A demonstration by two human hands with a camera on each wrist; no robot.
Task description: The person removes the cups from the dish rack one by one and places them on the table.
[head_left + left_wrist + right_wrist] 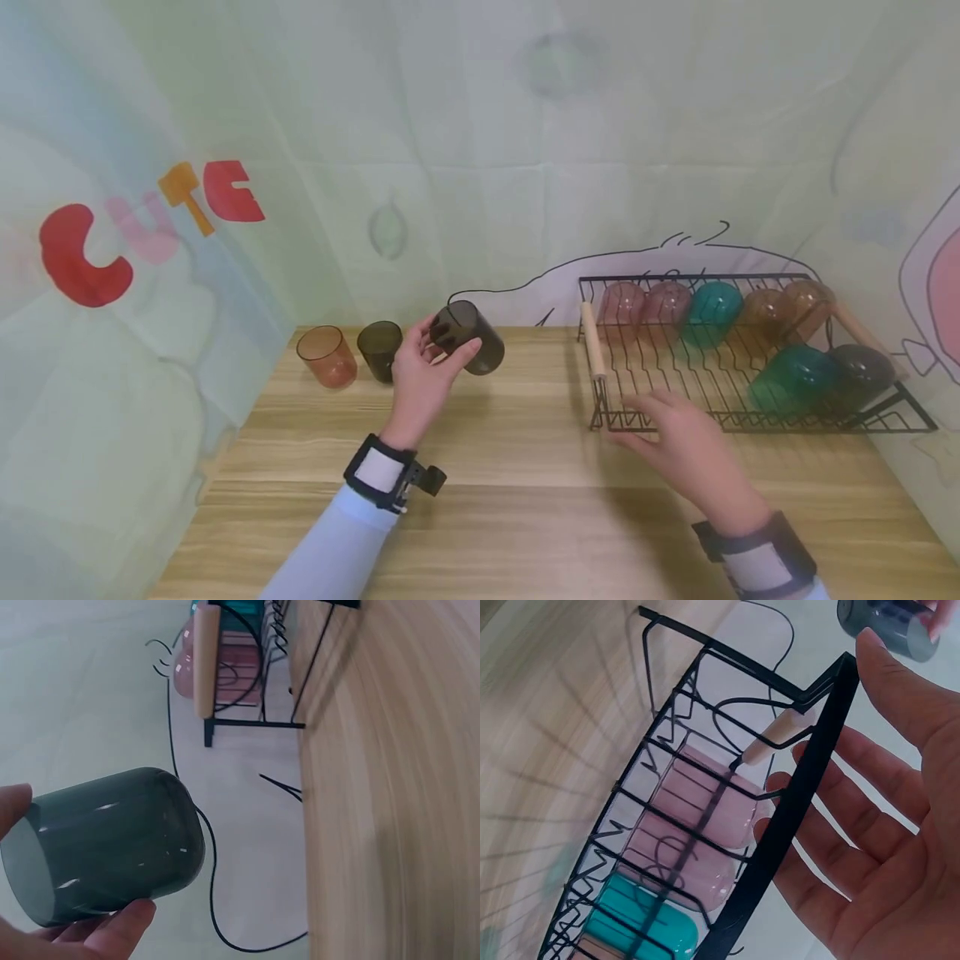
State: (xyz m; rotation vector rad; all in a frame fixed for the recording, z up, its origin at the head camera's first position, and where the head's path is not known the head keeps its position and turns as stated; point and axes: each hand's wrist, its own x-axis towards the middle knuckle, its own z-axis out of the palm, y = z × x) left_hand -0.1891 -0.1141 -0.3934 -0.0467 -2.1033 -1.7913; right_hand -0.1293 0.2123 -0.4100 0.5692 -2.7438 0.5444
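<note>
In the head view, the left hand (422, 375) grips a smoky grey tumbler (476, 325) above the wood-grain table (510, 533), its long axis slanting from the mouth at upper left to the base at lower right — base end toward the wire dish rack (697, 276), well apart to the right; the right hand (686, 442), nearer the rack, is half-spread at its front left corner, grasping nothing. An amber tumbler (327, 358) and a dark olive tumbler (379, 350) stand left of the left hand, and rack wires show between the left wooden handle (592, 340) and the front teal tumbler (795, 379). In the left wrist view, thumb and fingers hold the grey tumbler near its mouth, off the table and apart from the rack. In the right wrist view, the fingers curve loosely by the black rail (787, 817) (whether they touch it, I cannot tell) — pink tumblers (679, 855) sit just beyond
</note>
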